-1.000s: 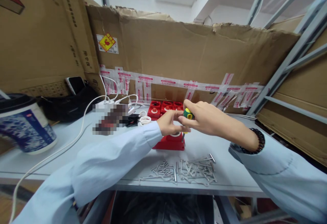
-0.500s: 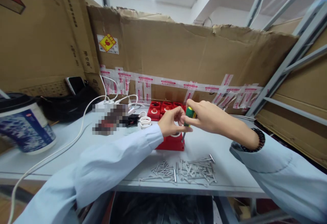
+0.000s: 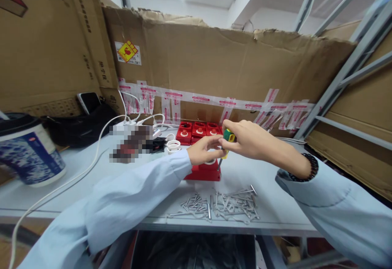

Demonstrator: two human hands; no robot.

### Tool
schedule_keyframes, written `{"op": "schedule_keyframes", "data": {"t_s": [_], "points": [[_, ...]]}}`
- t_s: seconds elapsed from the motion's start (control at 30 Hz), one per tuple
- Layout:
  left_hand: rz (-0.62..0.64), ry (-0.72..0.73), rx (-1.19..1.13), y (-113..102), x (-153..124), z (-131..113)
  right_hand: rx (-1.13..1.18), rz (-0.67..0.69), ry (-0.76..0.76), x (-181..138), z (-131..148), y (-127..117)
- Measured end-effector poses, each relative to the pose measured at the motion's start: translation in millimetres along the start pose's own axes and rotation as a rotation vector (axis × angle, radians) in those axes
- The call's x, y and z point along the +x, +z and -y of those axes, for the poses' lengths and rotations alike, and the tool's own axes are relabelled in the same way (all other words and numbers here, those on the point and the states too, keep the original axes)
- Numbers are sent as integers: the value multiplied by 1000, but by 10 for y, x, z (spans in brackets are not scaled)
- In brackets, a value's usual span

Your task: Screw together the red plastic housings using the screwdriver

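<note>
A screwdriver (image 3: 229, 135) with a green and yellow handle stands slightly tilted, its tip down at the right front corner of a red box (image 3: 202, 174). My right hand (image 3: 245, 138) is closed around the top of the handle. From the left, my left hand (image 3: 204, 149) reaches over the box, thumb and fingers closed about the lower handle. A round white part is partly visible on the box, beneath my left hand. In front of the box lie a pile of short screws (image 3: 196, 203) and a tangle of longer metal pieces (image 3: 235, 205).
Several red boxes with white rings (image 3: 184, 133) stand behind my hands. White rings (image 3: 174, 146), a black item (image 3: 157, 144) and white cables (image 3: 99, 148) are to the left. A paper cup (image 3: 32, 152) stands far left. Cardboard (image 3: 196, 64) walls the back; a metal rack rises at right.
The fingers of my left hand have straightened a little around the handle, and the screwdriver's handle has turned in my right hand. The box stays in place.
</note>
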State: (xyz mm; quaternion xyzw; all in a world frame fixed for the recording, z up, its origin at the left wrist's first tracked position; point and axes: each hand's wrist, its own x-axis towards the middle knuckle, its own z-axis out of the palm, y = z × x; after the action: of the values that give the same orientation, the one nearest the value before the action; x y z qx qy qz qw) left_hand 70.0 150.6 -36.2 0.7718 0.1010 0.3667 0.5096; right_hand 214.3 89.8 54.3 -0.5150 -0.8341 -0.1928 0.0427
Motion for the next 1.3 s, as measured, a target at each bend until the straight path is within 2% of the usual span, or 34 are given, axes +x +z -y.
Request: {"op": "schedule_keyframes", "data": {"t_s": [0.07,0.23,0.27,0.37,0.43,0.47,0.57,0.63,0.8,0.83,0.97,1.03,1.13,1.17,1.23,1.3], "points": [[34,-8,-29,-3,4,3,-2,9,8,-2,2,-3],[-185,13,177,23,25,-18,20,13,12,5,5,-8],[-173,4,184,25,22,-21,21,8,6,6,1,-3],[-3,-42,88,5,10,-17,7,-3,1,4,-10,15],[62,-41,43,-13,8,-12,0,-12,5,-1,-12,17],[47,-33,58,-16,10,-10,3,-12,8,-3,-11,14],[-110,1,193,0,12,-6,30,-8,15,-6,-2,-6],[-153,9,248,15,2,-1,42,-11,11,-5,1,-14],[35,-8,94,1,-20,-1,25,-10,12,-1,-5,-5],[23,-7,96,-2,-15,-6,24,-9,16,-1,-6,-5],[-164,-23,282,19,5,-20,40,-8,27,0,-6,-16],[-131,-29,286,27,2,-14,41,-6,31,0,-6,-18],[39,-19,129,15,-7,2,32,-11,32,-2,-6,-14],[61,-12,88,9,-7,5,29,-16,34,-2,-5,-13],[16,-8,87,6,1,5,25,-22,39,0,2,-13],[-103,-20,166,14,9,0,30,-21,38,7,11,-17]]}}
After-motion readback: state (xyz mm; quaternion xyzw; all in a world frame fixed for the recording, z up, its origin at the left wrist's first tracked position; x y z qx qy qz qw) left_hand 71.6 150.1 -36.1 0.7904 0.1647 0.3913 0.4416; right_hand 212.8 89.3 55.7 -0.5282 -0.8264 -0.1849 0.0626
